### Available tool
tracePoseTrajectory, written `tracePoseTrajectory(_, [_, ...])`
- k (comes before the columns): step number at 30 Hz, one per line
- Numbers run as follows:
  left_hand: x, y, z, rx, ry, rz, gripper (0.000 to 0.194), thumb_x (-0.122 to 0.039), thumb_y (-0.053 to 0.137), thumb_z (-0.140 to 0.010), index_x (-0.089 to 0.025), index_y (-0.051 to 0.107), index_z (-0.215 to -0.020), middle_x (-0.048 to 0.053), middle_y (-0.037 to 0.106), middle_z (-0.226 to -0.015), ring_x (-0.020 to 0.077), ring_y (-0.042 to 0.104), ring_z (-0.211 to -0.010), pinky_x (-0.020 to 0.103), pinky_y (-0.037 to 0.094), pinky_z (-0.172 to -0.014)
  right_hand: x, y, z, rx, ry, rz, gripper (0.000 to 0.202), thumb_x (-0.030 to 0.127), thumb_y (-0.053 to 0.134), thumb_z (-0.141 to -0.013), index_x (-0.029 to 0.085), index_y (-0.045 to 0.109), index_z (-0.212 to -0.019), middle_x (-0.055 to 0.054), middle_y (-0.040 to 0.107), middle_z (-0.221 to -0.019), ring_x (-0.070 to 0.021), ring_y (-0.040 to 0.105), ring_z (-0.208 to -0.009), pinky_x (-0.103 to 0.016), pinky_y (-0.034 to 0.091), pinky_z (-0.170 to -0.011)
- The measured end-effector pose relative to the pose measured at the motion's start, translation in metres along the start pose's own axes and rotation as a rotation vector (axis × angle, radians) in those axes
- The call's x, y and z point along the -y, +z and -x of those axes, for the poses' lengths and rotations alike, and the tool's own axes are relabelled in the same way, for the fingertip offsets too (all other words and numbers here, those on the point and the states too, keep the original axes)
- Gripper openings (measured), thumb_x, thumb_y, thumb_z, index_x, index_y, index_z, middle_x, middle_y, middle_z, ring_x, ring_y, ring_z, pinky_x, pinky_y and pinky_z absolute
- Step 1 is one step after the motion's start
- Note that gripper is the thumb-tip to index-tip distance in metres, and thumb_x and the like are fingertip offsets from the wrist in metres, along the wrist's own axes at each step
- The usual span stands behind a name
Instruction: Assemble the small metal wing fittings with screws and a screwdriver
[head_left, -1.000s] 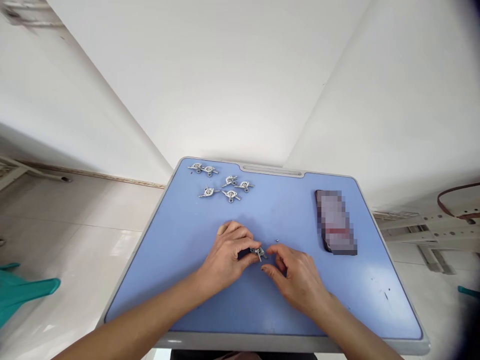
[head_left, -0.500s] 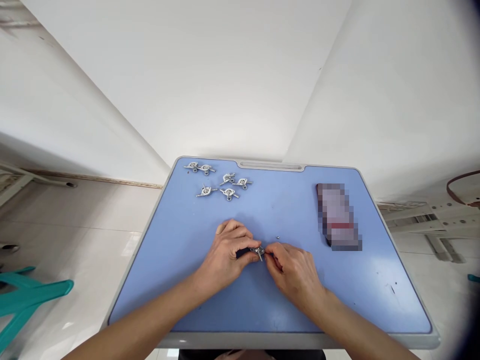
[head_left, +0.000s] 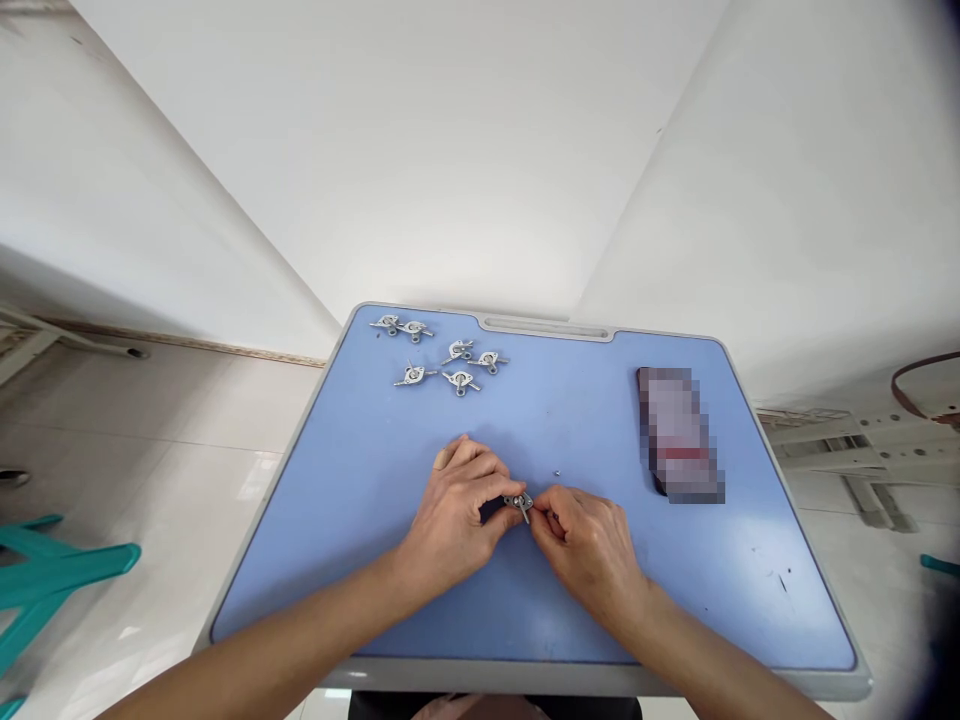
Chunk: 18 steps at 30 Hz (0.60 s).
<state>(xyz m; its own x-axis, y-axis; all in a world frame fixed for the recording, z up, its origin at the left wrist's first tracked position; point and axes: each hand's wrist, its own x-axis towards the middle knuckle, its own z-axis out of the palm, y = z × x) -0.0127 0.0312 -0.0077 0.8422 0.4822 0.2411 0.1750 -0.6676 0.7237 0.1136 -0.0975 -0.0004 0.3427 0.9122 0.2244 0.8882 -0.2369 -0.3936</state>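
Observation:
Between the thumb and index finger of my left hand (head_left: 466,498) is a small silver metal fitting (head_left: 517,501) with an oval flange and a thin lever pointing down. My right hand (head_left: 581,525) is closed in a pinch at the fitting's right end. Its fingertips hide whatever is between them. Just beyond the right hand, a tiny metal piece (head_left: 556,473), perhaps a screw, lies on the blue tabletop (head_left: 360,480). Several similar fittings lie toward the far left, among them one fitting (head_left: 460,382) nearest my left hand.
A phone-like slab (head_left: 681,435), pixelated on top, lies on the right of the table. A grey rim with a shallow groove (head_left: 544,327) edges the far side, close to the white wall. A teal stool (head_left: 67,570) stands on the floor at left.
The view has shifted slightly. Both hands keep the same grip around the fitting, which looks turned a little, its lever now slanting further down to the right.

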Motion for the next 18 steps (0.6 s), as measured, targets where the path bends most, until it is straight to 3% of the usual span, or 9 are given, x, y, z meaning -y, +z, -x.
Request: tracePoseTrajectory(18, [-0.0011,0.0004,0.002,-0.002,-0.029,0.023,0.014,-0.014,0.071,-0.078,-0.025,0.071,-0.088,-0.001,0.065,-0.082,0.0187,0.054,-0.089,0.048,0.03,-0.106,0.0012,0.0008,0.0,-0.007,0.002,-0.044,0.02,0.015,0.051,-0.084,0.019,0.057,-0.066,0.005,0.053,-0.051,-0.0082,0.042,-0.045,-0.026,0.02,-0.051])
